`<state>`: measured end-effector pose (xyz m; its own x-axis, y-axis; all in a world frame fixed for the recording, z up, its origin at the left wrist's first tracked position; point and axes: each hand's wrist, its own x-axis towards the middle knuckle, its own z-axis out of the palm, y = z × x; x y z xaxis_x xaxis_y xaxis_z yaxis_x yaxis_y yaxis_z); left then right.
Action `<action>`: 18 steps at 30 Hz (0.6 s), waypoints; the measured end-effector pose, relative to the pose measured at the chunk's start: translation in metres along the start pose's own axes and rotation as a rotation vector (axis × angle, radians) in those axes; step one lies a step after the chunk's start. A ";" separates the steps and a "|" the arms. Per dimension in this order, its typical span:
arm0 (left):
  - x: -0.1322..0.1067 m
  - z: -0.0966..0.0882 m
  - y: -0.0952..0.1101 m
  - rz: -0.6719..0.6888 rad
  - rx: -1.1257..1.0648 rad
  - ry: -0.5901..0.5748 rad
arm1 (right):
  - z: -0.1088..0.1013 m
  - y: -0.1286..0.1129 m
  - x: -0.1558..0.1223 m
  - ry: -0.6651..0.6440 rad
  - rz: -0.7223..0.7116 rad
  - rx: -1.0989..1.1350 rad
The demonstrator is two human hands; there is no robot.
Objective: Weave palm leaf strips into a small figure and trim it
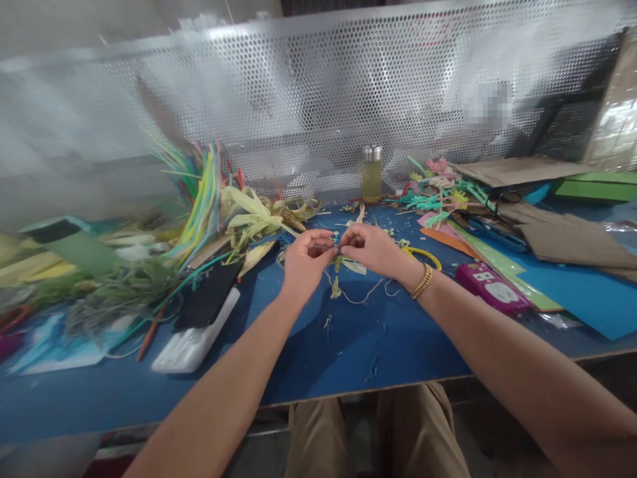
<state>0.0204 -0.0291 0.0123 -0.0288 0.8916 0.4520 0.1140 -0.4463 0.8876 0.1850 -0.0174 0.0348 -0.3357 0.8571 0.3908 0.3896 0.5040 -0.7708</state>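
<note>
Both hands meet over the middle of the blue table. My left hand and my right hand are closed in pinches on a small craft piece of pale leaf strip and string that hangs down between them. A thin string tail curls on the table just below. A gold bracelet circles my right wrist. What the fingertips grip exactly is too small to make out.
Coloured strips and dried leaves are piled at the left. A black and white case lies near them. A small bottle stands at the back. Paper scraps, scissors, a purple box and brown sheets lie at the right.
</note>
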 end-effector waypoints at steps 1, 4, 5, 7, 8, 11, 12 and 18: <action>0.000 0.000 0.000 -0.001 -0.003 -0.003 | 0.000 0.000 0.000 0.003 0.005 0.000; 0.000 0.000 0.000 -0.009 -0.012 -0.007 | -0.001 0.001 0.000 -0.001 0.008 -0.005; 0.000 -0.001 0.000 -0.014 -0.010 -0.007 | -0.002 0.001 0.000 -0.008 0.001 -0.013; 0.000 -0.001 0.001 -0.023 0.002 -0.008 | -0.003 0.001 -0.001 -0.017 -0.024 -0.049; 0.000 -0.002 0.001 -0.027 0.007 -0.010 | -0.004 0.000 -0.001 -0.011 -0.039 -0.080; 0.001 -0.002 0.002 -0.036 0.009 -0.020 | -0.004 -0.003 -0.003 0.051 -0.112 -0.222; 0.001 -0.002 0.002 -0.038 0.004 -0.027 | -0.003 -0.005 -0.003 0.079 -0.142 -0.279; 0.002 -0.003 0.002 -0.040 0.003 -0.041 | -0.005 -0.011 -0.004 0.214 -0.207 -0.458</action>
<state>0.0179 -0.0286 0.0147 0.0070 0.9111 0.4120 0.1168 -0.4100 0.9046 0.1861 -0.0258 0.0436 -0.2819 0.7133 0.6417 0.6832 0.6188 -0.3877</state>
